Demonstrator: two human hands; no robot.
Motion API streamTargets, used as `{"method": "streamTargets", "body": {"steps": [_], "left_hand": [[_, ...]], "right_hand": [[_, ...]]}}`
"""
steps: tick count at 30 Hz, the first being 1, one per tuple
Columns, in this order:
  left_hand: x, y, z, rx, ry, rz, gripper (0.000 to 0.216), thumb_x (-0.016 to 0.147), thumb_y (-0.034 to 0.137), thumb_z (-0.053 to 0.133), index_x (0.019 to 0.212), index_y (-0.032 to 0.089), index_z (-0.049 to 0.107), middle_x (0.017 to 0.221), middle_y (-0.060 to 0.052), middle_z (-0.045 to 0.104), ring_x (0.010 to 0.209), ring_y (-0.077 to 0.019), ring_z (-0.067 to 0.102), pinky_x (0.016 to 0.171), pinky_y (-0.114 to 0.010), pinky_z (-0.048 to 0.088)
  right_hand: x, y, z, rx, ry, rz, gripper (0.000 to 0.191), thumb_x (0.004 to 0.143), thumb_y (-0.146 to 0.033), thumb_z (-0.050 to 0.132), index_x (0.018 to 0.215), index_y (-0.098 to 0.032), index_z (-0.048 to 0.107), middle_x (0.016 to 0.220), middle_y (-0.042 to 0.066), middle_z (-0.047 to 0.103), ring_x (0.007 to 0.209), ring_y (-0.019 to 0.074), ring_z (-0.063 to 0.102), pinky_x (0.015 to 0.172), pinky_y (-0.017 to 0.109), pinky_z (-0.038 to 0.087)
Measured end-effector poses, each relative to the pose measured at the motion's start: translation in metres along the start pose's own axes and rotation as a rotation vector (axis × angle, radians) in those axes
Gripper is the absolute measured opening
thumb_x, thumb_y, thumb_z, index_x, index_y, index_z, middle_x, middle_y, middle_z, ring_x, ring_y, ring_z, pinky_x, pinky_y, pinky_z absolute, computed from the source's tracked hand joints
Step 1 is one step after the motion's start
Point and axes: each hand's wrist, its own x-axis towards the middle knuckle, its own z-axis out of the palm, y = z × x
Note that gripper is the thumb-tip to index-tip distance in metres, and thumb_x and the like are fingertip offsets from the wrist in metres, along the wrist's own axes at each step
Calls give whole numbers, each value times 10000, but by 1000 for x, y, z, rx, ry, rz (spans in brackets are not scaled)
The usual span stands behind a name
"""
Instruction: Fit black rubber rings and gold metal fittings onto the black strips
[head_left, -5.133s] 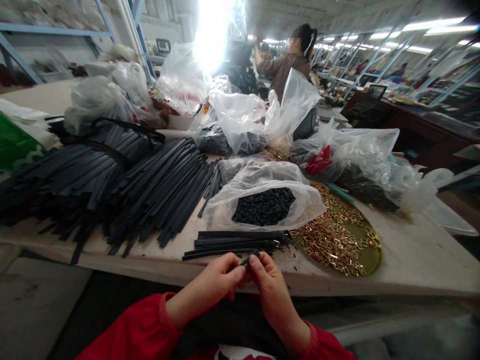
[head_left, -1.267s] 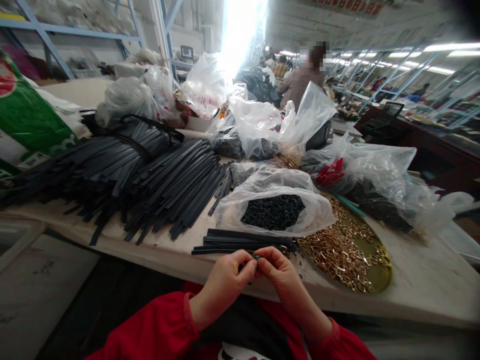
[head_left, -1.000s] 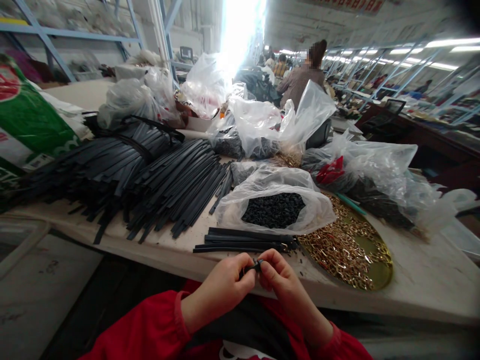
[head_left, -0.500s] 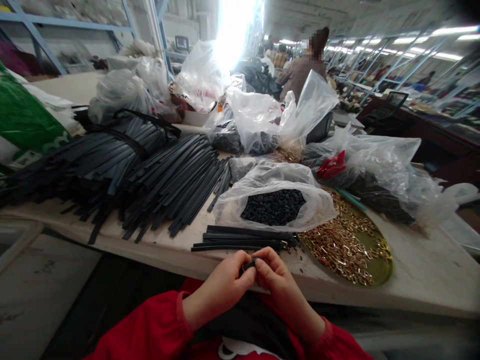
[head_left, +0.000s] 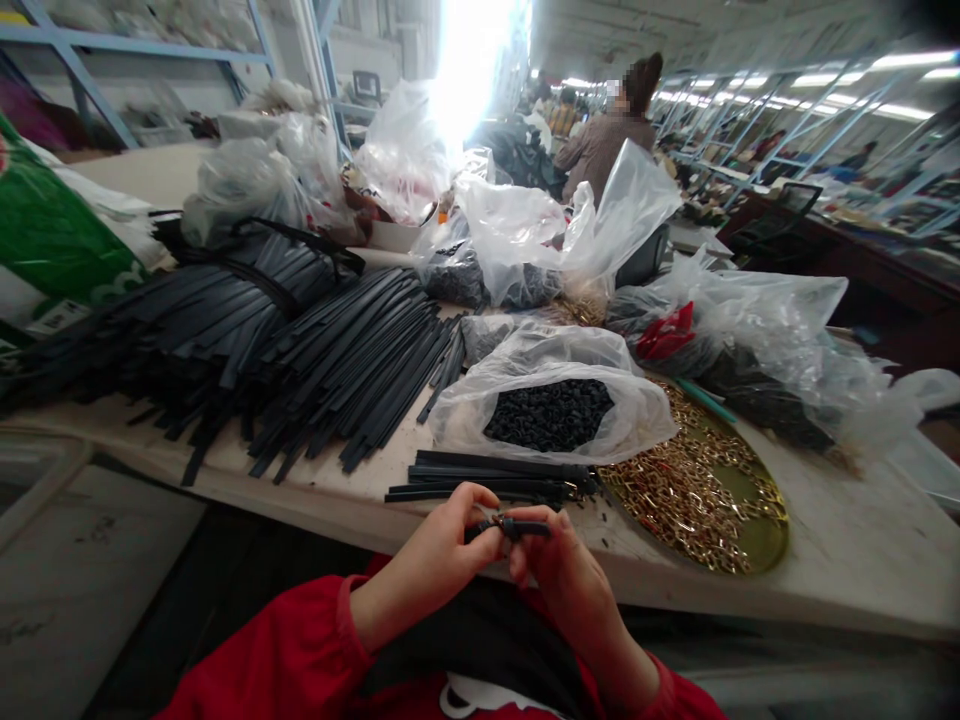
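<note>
A dark strap (head_left: 527, 527) with a small gold-coloured metal piece at its middle is stretched between my hands, just in front of the table edge. My left hand (head_left: 459, 530) pinches its left part between thumb and fingers. The fingers of my right hand (head_left: 561, 563) are closed on its right end. Right behind them lies a small stack of black straps (head_left: 480, 472), several with gold metal at their right ends. Beyond that stack, an open plastic bag (head_left: 459, 415) holds many small black loops (head_left: 551, 413).
A round yellow tray (head_left: 776, 535) full of gold buckles (head_left: 675, 480) stands to the right. Large bundles of black strips (head_left: 352, 360) lie on the left. Plastic bags (head_left: 517, 230) crowd the back, and a person (head_left: 600, 150) is beyond them.
My hands have moved slightly apart, and the strap with its metal piece now shows between them. My right hand has shifted a little right and turned.
</note>
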Motion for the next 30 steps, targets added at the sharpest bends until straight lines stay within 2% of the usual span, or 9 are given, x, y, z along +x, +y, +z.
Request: {"method": "streamTargets", "body": {"steps": [1,4,6,9,13,19,22,25,30], "left_hand": [[-1,0,0,-16,-6,-2,184,790,217,480,966,169,453,739,19,598,685,-125,561,605,-221,409],[-5,3,-1,-15,17,-20,164,769,263,535,887,174,463,691,40,583,644,-116,546,558,-204,395],[-8,4,-2,27,41,-30,172,749,298,569,831,173,485,703,39,581,653,-118,540,560,-205,392],[-11,5,-3,94,25,-22,178,735,323,583,797,165,529,742,24,596,680,-127,539,586,-215,395],[-14,5,-5,124,-1,-26,160,753,308,556,803,158,571,791,-2,623,719,-141,553,629,-227,403],[-16,4,-4,160,-65,-54,139,727,281,565,799,164,588,783,-2,630,725,-149,559,623,-225,392],[-15,6,-4,172,-32,-59,109,715,270,555,753,167,558,705,25,583,651,-127,517,562,-212,358],[-15,11,-6,118,-21,-94,57,696,220,536,702,167,517,633,50,508,595,-104,454,522,-202,323],[-13,11,-8,-202,-166,-238,137,698,264,565,747,146,513,650,39,524,586,-94,450,513,-199,331]], "right_hand": [[-1,-1,0,20,12,21,426,836,-550,380,884,-171,569,520,-12,534,471,106,440,469,227,320],[-4,0,-1,9,20,106,281,784,-459,555,862,-189,563,498,-61,460,422,65,352,438,195,256],[-6,2,-2,-4,-16,171,290,734,-426,633,891,-193,559,557,-59,481,454,58,368,457,185,267],[-8,4,-2,-7,-66,228,303,694,-414,675,844,-179,557,590,-50,493,497,63,399,486,181,291],[-8,3,-3,-2,-60,233,316,648,-382,721,774,-184,508,614,-54,487,511,67,400,500,183,297],[-9,2,-5,9,-159,311,343,628,-342,740,677,-174,445,569,-62,460,488,56,361,480,175,241],[-10,-1,-3,61,-136,263,345,648,-366,717,647,-179,426,548,-64,429,484,60,331,471,184,231],[-7,-3,-3,110,-45,192,327,710,-420,642,645,-184,426,546,-63,403,493,68,312,483,194,256],[3,8,-9,-159,115,65,346,702,-455,623,661,-209,384,578,-63,419,491,79,363,479,208,300]]}}
